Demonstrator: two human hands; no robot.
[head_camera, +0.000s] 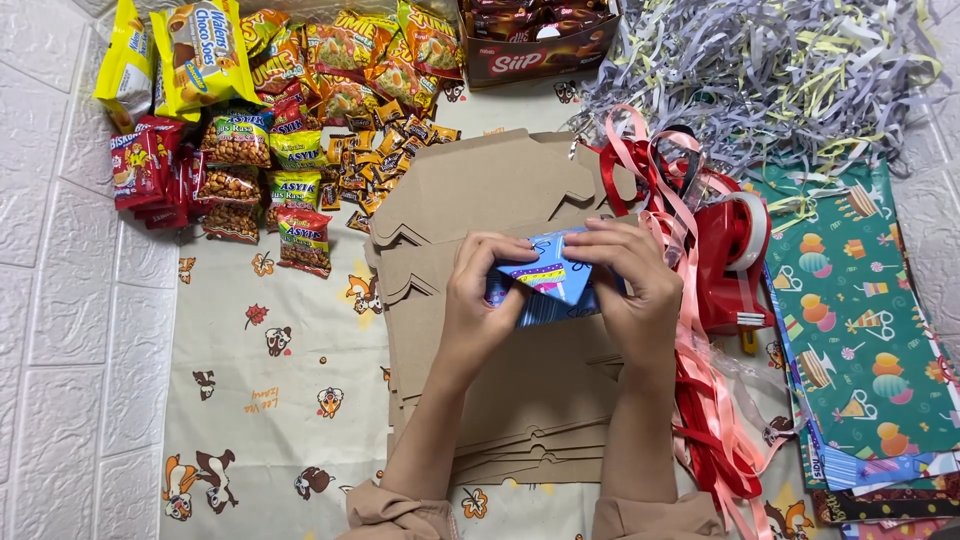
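Box (548, 283): blue wrapped, end flap folded to a point.
L hand (478, 300) & R hand (632, 290): your grip pinches that fold shut.
Left: tape dispenser (735, 262), ribbon (700, 390) untouched.

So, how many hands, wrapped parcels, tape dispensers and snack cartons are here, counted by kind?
Hands: 2, left hand and right hand
Blue parcel: 1
Red tape dispenser: 1
Brown snack carton: 1
Total: 5

We see the parcel (555, 280) on the cardboard (500, 400), snacks (260, 120) far left, tape dispenser (730, 260) just right, paper sheets (860, 330) right.
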